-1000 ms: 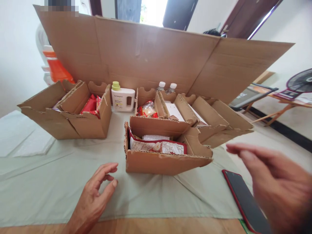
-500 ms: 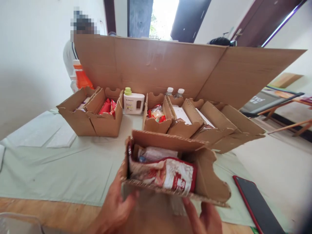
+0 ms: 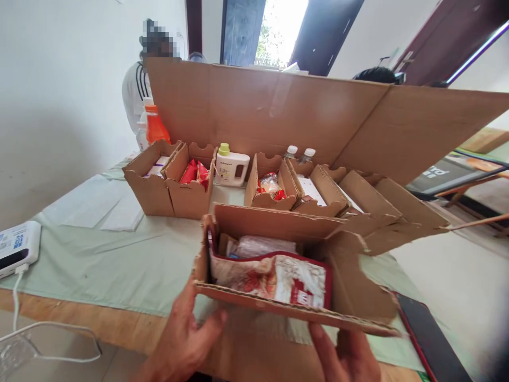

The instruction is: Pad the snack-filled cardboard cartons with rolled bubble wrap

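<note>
**Open box held in both hands above the near table edge**

The left hand (image 3: 186, 339) grips the lower left corner of the brown corrugated cardboard box (image 3: 350, 281), and the right hand (image 3: 345, 355) clasps it from beneath on the right. The box is tilted toward the wearer, over the pale green tablecloth (image 3: 119, 265). Advice: level the base and spread the fingers under it, so the red-and-white printed packet (image 3: 274, 278) and the clear plastic bag (image 3: 264, 246) stay inside. Behind, a smaller cardboard box (image 3: 186, 199) holds red packets (image 3: 193, 172).

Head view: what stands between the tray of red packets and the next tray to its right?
A white jug with a green cap stands there, shown in the head view.
</note>
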The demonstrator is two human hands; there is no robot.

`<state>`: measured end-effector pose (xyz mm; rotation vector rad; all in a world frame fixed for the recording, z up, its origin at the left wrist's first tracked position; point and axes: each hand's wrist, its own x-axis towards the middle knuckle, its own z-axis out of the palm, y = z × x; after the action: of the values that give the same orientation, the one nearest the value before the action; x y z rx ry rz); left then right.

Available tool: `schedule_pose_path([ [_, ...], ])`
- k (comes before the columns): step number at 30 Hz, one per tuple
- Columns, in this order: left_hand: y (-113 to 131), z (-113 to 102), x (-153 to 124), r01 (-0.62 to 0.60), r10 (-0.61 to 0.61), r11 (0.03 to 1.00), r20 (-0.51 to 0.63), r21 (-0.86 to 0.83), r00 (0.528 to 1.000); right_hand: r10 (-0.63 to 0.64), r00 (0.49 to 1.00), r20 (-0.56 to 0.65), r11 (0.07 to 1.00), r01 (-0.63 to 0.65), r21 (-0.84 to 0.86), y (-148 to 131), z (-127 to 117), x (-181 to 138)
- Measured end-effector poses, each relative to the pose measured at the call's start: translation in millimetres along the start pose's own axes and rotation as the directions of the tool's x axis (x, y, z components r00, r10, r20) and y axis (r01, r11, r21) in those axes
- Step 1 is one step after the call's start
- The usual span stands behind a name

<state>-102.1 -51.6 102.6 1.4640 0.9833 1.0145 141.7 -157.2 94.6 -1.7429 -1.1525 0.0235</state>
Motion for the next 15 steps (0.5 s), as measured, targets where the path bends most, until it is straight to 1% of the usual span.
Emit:
schedule_pose_path([
  [2, -4, -21, -2, 0.050, -0.045, 0.998, -0.116, 0.034, 0.992, -0.024, 0.994, 0.108, 0.999, 0.019, 0.048, -16, 19, 1],
  [4, 0, -35, 11, 0.016, -0.009, 0.999, -0.194, 0.038, 0.981, -0.051, 0.984, 0.168, 0.991, 0.029, 0.130, -36, 40, 17],
  [6, 10, -37, 33, -0.074, 0.073, 0.997, -0.211, 0.003, 0.975, -0.057, 0.986, 0.154, 0.982, 0.027, 0.189, -51, 51, 35],
  [8, 17, -30, 53, -0.128, 0.124, 0.992, -0.161, -0.017, 0.979, -0.025, 0.994, 0.110, 0.980, 0.003, 0.197, -53, 49, 39],
  [9, 19, -26, 61, -0.139, 0.136, 0.990, -0.117, -0.015, 0.984, -0.001, 0.996, 0.094, 0.981, -0.018, 0.195, -49, 45, 34],
  [11, 16, -20, 75, -0.143, 0.143, 0.990, -0.022, -0.002, 0.990, 0.041, 0.995, 0.094, 0.980, -0.058, 0.190, -33, 40, 8],
  [13, 7, -21, 89, -0.137, 0.137, 0.991, 0.046, -0.003, 0.990, 0.069, 0.990, 0.124, 0.978, -0.092, 0.189, -11, 41, -31],
  [15, -3, -28, 101, -0.135, 0.137, 0.990, 0.078, -0.026, 0.988, 0.085, 0.987, 0.138, 0.975, -0.111, 0.194, 10, 51, -69],
])
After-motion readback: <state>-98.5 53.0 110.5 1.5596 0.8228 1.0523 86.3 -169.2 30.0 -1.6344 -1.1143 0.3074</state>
